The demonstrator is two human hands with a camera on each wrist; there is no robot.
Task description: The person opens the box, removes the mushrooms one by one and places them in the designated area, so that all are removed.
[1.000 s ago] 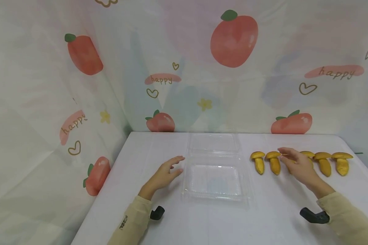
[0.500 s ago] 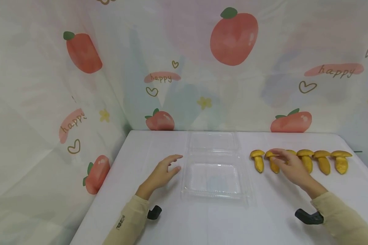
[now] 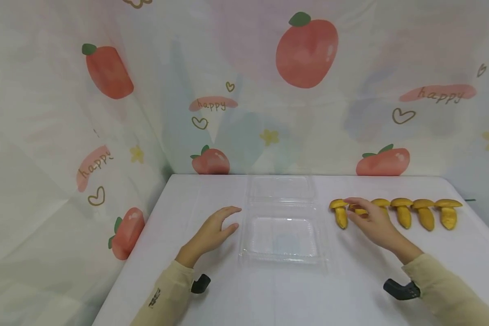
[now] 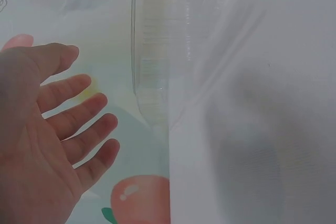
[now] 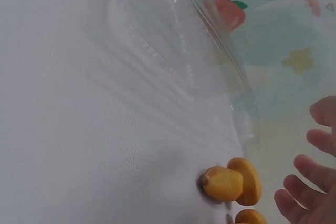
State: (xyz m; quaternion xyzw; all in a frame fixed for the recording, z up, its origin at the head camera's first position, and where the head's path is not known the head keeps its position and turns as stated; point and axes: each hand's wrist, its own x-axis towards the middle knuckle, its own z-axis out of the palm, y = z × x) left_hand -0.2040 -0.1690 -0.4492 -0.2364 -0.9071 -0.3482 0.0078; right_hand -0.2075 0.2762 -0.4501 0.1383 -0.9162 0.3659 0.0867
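An open clear plastic clamshell box (image 3: 285,239) lies mid-table, its lid (image 3: 282,188) folded back. Right of it, several yellow-brown toy mushrooms lie in a row, the leftmost (image 3: 340,213) in plain sight. My right hand (image 3: 370,222) hovers over the second mushroom (image 3: 359,211), fingers spread and gripping nothing. The right wrist view shows those fingers (image 5: 310,177) apart beside the leftmost mushroom (image 5: 231,183) and the box edge (image 5: 210,72). My left hand (image 3: 222,224) rests open on the table just left of the box. In the left wrist view its fingers (image 4: 79,124) are straight, close to the box wall (image 4: 152,72).
The white table (image 3: 269,294) is backed by a curtain printed with peaches. The table's right edge runs past the last mushroom (image 3: 448,213). Black camera mounts sit at both wrists (image 3: 198,283) (image 3: 399,290).
My right hand has slid left along the mushroom row, from about the third mushroom to the second. The left hand has hardly moved.
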